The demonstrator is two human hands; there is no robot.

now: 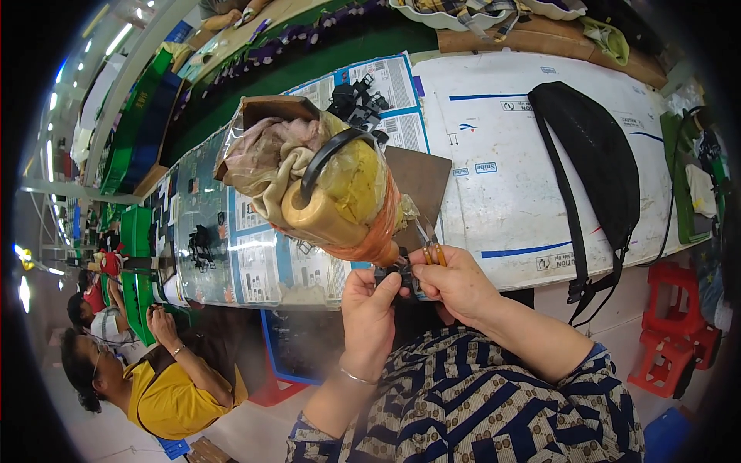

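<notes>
At the narrow near end of a bulging, clear-plastic-wrapped bundle with orange binding (355, 189), a small black plastic part (394, 273) sits between the person's two hands; whether it touches the bundle's tip I cannot tell. Neither hand is nearer: the left hand (369, 305) pinches the part from its left, thumb on top, while the right hand (461, 284) closes in from its right, fingertips at the part. The part seems to lie crosswise from one hand to the other, though fingers hide too much to be sure of its long axis. Tucked in the right hand is one pair of orange-handled metal snips (434, 255), blades pointing away from the person, just right of the bundle's tip. The bundle shows one tan cylinder (312, 214) and one curved black band (330, 158). Two clusters of black plastic parts lie on the white-covered bench (494, 135), one beyond the bundle (359, 100), one left of it (202, 247), their pieces too overlapped to count. Right of the bundle are one flat brown board (423, 181), partly behind it, and, farther off, one black fabric bag with a strap (598, 154).
</notes>
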